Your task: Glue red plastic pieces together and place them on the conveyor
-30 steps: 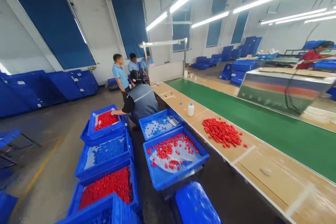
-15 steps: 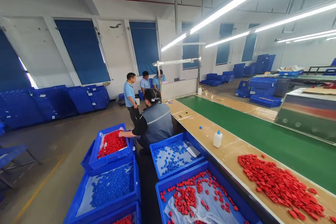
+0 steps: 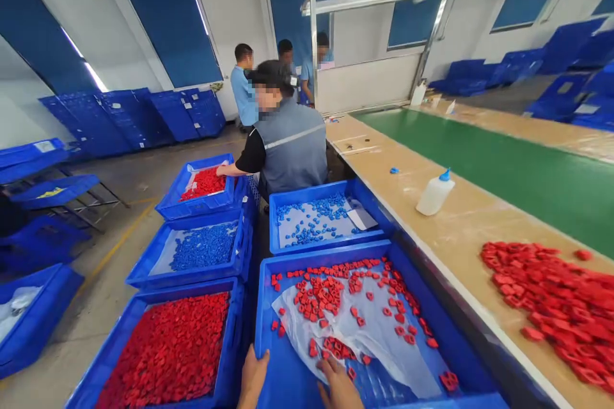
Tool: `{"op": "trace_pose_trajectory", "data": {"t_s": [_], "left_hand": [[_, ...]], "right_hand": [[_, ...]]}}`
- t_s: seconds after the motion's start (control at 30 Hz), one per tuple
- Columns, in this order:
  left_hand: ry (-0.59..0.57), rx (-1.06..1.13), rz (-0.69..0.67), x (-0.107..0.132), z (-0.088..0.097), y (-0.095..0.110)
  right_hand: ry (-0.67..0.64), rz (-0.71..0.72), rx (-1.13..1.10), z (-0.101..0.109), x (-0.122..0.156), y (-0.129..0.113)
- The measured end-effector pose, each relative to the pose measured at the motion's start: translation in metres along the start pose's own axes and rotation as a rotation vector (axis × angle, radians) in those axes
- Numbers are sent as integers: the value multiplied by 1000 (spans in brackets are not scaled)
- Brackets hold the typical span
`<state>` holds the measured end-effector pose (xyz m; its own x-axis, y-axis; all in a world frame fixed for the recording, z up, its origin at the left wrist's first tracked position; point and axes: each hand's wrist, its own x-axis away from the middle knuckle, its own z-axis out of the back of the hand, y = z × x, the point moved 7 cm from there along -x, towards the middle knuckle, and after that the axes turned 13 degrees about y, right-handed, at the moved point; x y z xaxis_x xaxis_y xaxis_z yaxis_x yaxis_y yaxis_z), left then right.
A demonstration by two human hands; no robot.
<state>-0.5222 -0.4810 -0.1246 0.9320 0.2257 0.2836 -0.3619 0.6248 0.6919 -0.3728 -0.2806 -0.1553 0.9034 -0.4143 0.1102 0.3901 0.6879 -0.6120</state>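
Note:
My left hand [image 3: 253, 376] is at the near left rim of a blue plastic tray [image 3: 259, 307], fingers and thumb on either side of the wall. My right hand [image 3: 339, 388] reaches inside the same tray, thumb and fingers apart, at the edge of a crumpled white plastic sheet [image 3: 384, 339]. Small red plastic pieces [image 3: 319, 297], some ring-like, lie scattered on the sheet and along the tray's far and right sides. Several are right by my right fingertips. Whether those fingertips touch the sheet or a piece is hard to make out.
On the left stand trays of red pieces [image 3: 177, 345] and blue pieces [image 3: 204, 246]. Another blue-piece tray [image 3: 273, 230] is ahead. A co-worker [image 3: 295, 140] crouches beyond, reaching into a red-filled tray. The workbench at right holds a white bottle [image 3: 434, 195] and a red pile [image 3: 551, 307].
Both my hands have come into view at the near tray. The view has tilted down and moved closer to the trays. The co-worker's hand stays in the far red tray.

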Motion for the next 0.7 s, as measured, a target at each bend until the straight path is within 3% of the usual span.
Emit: {"op": "trace_pose_trajectory", "data": {"t_s": [0.13, 0.23, 0.3, 0.4, 0.57, 0.7], "left_hand": [[-85, 128, -22, 8, -20, -12], [-122, 178, -30, 31, -14, -11], [-115, 179, -34, 47, -3, 0], [-68, 142, -46, 70, 20, 33], [-14, 43, -145, 114, 59, 114], [26, -68, -227, 146, 74, 172]], "right_hand": [[-61, 32, 72, -55, -39, -18], [-41, 26, 132, -60, -44, -33], [-44, 37, 141, -49, -41, -41], [-85, 56, 102, -20, -37, -55], [-90, 115, -51, 41, -30, -87], [-69, 213, -180, 90, -26, -105]]}}
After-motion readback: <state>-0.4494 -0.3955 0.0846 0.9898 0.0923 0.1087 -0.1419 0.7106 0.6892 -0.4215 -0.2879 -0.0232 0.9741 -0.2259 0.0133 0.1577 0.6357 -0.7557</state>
